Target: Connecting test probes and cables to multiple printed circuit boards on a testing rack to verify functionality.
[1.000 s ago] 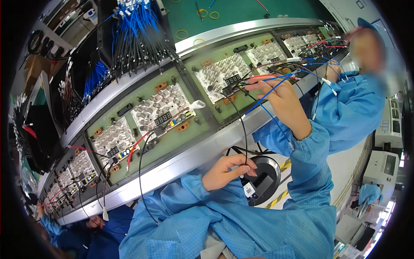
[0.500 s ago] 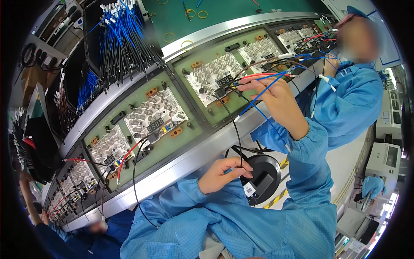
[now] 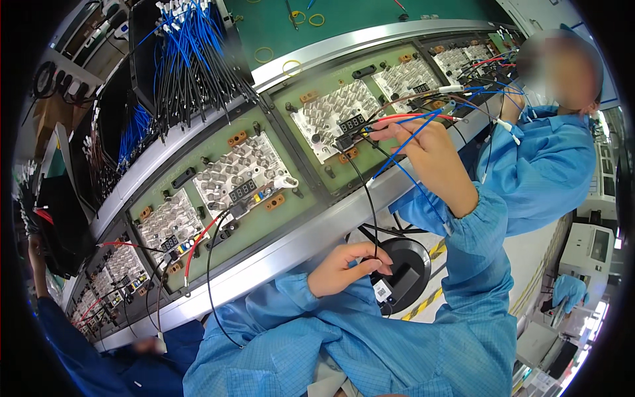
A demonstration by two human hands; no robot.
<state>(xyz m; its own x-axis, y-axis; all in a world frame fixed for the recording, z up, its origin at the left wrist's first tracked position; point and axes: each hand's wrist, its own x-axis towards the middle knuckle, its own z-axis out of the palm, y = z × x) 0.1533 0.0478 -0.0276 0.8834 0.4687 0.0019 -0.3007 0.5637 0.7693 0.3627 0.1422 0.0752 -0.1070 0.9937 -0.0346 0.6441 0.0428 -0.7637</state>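
Right hand [image 3: 433, 149], upper right of centre: fingers pinched on a bundle of red and blue wires [image 3: 423, 120], just beside a small black connector [image 3: 345, 142] on the green fixture board [image 3: 334, 142]. Board carries a grey metal block with a small digital display [image 3: 350, 123].

Left hand [image 3: 344, 268], lower centre: curled closed on a thin black wire [image 3: 370, 205] that runs up to the right hand. Hand sits just beside a round black reel [image 3: 407, 271] below the metal rail [image 3: 291, 245].

Neighbouring board [image 3: 248, 188], centre left, has the same layout. Hanging blue and black cables [image 3: 192, 59] at upper left. Another person in a blue smock [image 3: 542, 172] stands at right.
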